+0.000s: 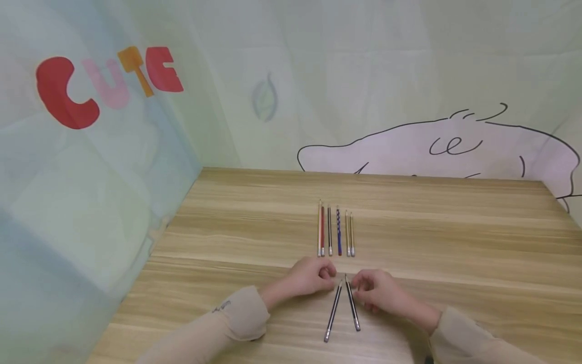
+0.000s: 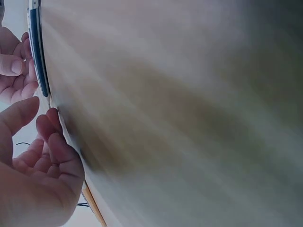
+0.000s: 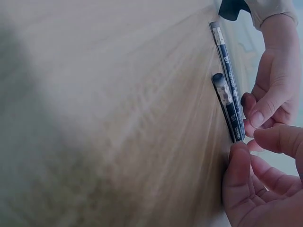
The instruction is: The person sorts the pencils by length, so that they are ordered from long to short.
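Note:
Two dark striped pencils with erasers lie between my hands, tips close together at the far end and eraser ends spread towards me: a left pencil [image 1: 333, 312] and a right pencil [image 1: 352, 305]. My left hand [image 1: 313, 275] rests by the left pencil's tip, fingers loosely curled, with a gap between thumb and fingers in the left wrist view. Beside the right pencil's upper part is my right hand [image 1: 379, 290], its thumb apart from the bent fingers. I see nothing held in either hand. The right wrist view shows both eraser ends, the nearer eraser [image 3: 218, 78] and farther eraser [image 3: 214, 25].
Beyond my hands several pencils lie roughly parallel on the wooden table [image 1: 454, 237]: a pale one [image 1: 319, 230], a red one [image 1: 323, 230], a black one [image 1: 330, 230], a blue patterned one [image 1: 339, 232] and two gold-brown ones [image 1: 348, 233]. Printed cloth [image 1: 227, 101] borders the table.

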{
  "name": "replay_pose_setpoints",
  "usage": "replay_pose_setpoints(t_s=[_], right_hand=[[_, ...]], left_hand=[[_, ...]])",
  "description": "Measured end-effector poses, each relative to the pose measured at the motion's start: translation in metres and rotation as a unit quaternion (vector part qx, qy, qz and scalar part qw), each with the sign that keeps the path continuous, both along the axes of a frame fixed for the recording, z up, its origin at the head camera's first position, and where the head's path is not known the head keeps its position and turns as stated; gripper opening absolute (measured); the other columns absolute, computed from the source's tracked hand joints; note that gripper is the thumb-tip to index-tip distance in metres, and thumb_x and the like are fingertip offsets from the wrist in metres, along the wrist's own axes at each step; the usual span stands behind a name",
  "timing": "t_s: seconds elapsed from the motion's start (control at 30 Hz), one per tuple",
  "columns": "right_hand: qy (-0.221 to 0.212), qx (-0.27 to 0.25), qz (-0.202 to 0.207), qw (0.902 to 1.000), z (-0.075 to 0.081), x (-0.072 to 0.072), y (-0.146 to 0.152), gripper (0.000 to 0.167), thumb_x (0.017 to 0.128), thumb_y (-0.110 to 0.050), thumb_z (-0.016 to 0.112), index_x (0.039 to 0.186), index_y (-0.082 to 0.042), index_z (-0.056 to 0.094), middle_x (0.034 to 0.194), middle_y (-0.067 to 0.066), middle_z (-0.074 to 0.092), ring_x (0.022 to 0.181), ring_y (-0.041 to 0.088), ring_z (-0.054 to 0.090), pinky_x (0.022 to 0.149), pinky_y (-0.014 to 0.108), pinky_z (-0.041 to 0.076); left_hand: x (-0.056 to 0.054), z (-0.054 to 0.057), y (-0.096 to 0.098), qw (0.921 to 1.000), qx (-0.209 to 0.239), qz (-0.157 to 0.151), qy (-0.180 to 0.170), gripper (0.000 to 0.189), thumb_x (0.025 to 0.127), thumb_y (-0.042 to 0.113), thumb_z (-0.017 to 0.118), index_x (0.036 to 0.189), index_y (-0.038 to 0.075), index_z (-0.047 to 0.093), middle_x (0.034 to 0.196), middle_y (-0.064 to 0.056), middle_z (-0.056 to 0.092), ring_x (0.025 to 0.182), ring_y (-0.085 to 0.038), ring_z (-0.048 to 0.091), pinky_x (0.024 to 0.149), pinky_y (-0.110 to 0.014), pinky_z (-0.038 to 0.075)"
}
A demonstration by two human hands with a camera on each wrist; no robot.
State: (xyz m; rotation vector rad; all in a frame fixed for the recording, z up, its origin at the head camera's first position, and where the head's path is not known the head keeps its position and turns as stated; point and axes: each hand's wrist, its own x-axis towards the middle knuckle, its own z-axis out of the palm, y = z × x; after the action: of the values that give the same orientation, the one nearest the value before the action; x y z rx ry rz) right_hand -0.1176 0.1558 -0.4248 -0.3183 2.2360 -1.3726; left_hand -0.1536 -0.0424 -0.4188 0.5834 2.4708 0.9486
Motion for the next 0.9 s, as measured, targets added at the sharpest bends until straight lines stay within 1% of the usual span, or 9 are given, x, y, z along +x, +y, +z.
replay_pose_setpoints(t_s=[0.13, 0.3, 0.43, 0.53, 0.7, 0.9], right_hand=[[0.008, 0.008, -0.003, 0.9999, -0.003, 0.001, -0.001, 0.022, 0.077, -0.011, 0.062, 0.095, 0.000, 0.056, 0.065, 0.004, 0.055, 0.053, 0.014, 0.050, 0.043, 0.024, 0.045], [0.022, 0.026, -0.020, 0.9992, -0.007, 0.000, -0.005, 0.024, 0.076, -0.014, 0.064, 0.094, -0.001, 0.057, 0.062, 0.003, 0.054, 0.049, 0.013, 0.050, 0.041, 0.023, 0.045], [0.042, 0.047, -0.036, 0.9974, -0.008, 0.001, -0.009, 0.026, 0.073, -0.017, 0.068, 0.092, -0.003, 0.057, 0.060, 0.002, 0.054, 0.046, 0.012, 0.049, 0.039, 0.022, 0.043], [0.064, 0.066, -0.046, 0.9948, -0.009, 0.001, -0.012, 0.025, 0.072, -0.016, 0.069, 0.090, -0.004, 0.057, 0.059, 0.001, 0.052, 0.046, 0.011, 0.049, 0.039, 0.022, 0.042], [0.101, 0.105, -0.049, 0.9881, -0.009, 0.002, -0.016, 0.023, 0.070, -0.014, 0.069, 0.088, -0.005, 0.057, 0.057, -0.001, 0.051, 0.045, 0.011, 0.048, 0.041, 0.022, 0.041], [0.115, 0.119, -0.049, 0.9849, -0.008, 0.003, -0.017, 0.022, 0.070, -0.014, 0.069, 0.087, -0.006, 0.057, 0.056, -0.002, 0.051, 0.045, 0.009, 0.047, 0.040, 0.021, 0.040]], left_hand=[[0.002, 0.001, 0.000, 1.0000, -0.003, 0.000, -0.007, 0.021, 0.074, 0.018, 0.068, 0.092, 0.009, 0.062, 0.072, 0.006, 0.059, 0.064, -0.003, 0.052, 0.060, -0.016, 0.044], [0.006, 0.004, 0.002, 0.9999, -0.009, 0.000, -0.012, 0.023, 0.073, 0.018, 0.069, 0.093, 0.009, 0.063, 0.073, 0.006, 0.060, 0.065, -0.003, 0.052, 0.061, -0.016, 0.044], [0.010, 0.005, 0.004, 0.9998, -0.014, 0.002, -0.013, 0.024, 0.072, 0.019, 0.069, 0.093, 0.010, 0.062, 0.073, 0.005, 0.060, 0.064, -0.003, 0.052, 0.060, -0.016, 0.043], [0.014, 0.005, 0.005, 0.9998, -0.019, 0.002, -0.006, 0.025, 0.071, 0.020, 0.070, 0.093, 0.010, 0.061, 0.072, 0.006, 0.060, 0.062, -0.003, 0.051, 0.059, -0.016, 0.043], [0.018, 0.004, 0.007, 0.9996, -0.027, 0.008, -0.003, 0.025, 0.071, 0.020, 0.070, 0.092, 0.011, 0.061, 0.068, 0.007, 0.058, 0.058, -0.003, 0.050, 0.055, -0.016, 0.042], [0.021, 0.001, 0.010, 0.9991, -0.040, 0.012, 0.007, 0.028, 0.070, 0.022, 0.071, 0.093, 0.010, 0.061, 0.065, 0.008, 0.057, 0.054, -0.003, 0.049, 0.051, -0.016, 0.041]])
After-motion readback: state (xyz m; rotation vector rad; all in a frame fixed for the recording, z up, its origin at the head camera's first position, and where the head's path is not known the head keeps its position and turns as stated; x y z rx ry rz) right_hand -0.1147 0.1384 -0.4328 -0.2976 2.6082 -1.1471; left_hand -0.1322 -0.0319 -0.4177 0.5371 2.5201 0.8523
